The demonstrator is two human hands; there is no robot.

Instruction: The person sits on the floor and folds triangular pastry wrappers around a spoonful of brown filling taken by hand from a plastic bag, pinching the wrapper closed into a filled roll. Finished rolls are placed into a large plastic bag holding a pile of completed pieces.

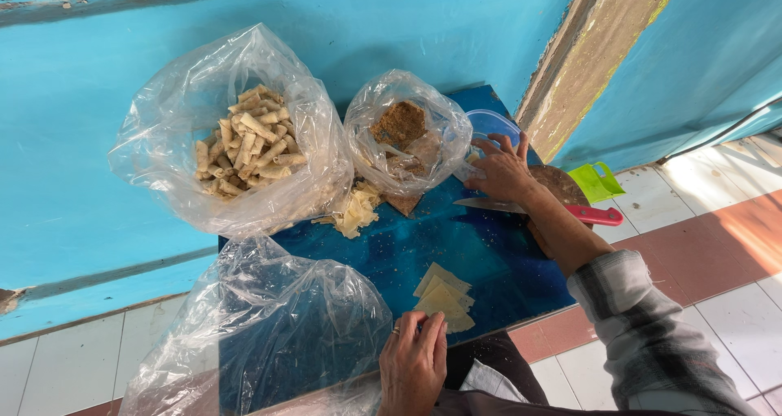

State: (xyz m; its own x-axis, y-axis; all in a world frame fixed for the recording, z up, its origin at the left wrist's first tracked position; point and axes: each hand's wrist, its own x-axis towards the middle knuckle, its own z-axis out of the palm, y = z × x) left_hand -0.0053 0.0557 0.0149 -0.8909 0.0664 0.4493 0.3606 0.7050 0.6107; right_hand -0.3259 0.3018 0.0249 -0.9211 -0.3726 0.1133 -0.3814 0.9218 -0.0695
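Note:
My left hand [413,359] rests at the near edge of a low blue table [456,253], fingertips pressing the near corner of a small stack of pale square pastry sheets [444,296]. My right hand [503,170] reaches to the far right of the table with fingers spread, touching a small clear plastic container [489,127] beside a clear bag of brown crumbly filling [403,135]. A knife with a red handle [570,211] lies under my right wrist, across a round wooden board [562,184].
A large clear bag of pale rolled pastries [244,143] stands at the far left. An empty-looking clear bag [269,326] sits at the near left. Loose pastry scraps [356,208] lie between the bags. A green plastic piece [596,180] lies on the tiled floor beside a blue wall.

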